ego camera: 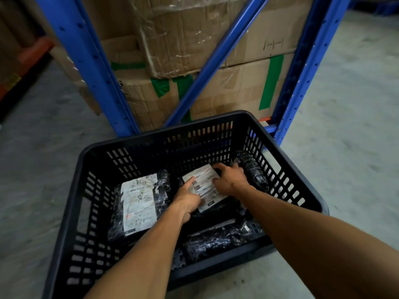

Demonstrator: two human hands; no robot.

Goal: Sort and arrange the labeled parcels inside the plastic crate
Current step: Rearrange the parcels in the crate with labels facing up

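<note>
Parcels in black plastic wrap are lying on the floor of the black crate (pixel 289 169), which is sitting on the concrete floor (pixel 345 104) in front of a blue rack (pixel 86 61) loaded with cardboard boxes (pixel 216 61); both hands are working on the middle parcel (pixel 205 186), which is lying tilted near the centre of the crate with its white label facing up; the left hand (pixel 186 200) is resting on the label's near-left part, forefinger stretched out and pressing on the print while the other fingers are curling loosely, so it is closing on nothing; the right hand (pixel 232 180) is lying over the parcel's far-right corner with fingers spread and curling over the edge, touching it, though whether it is truly clamping the edge I cannot tell; a larger labelled parcel (pixel 138 201) is lying flat toward the crate's left wall, a rolled one (pixel 251 167) is leaning in the far-right corner, and another (pixel 218 240) is lying along the near wall; judging by the wrinkled, shiny wrap, these are looking soft, light and rather slippery, bending under a pinch; taking the middle parcel by two opposite edges, thumbs on the label, is seeming the surest hold.
</note>
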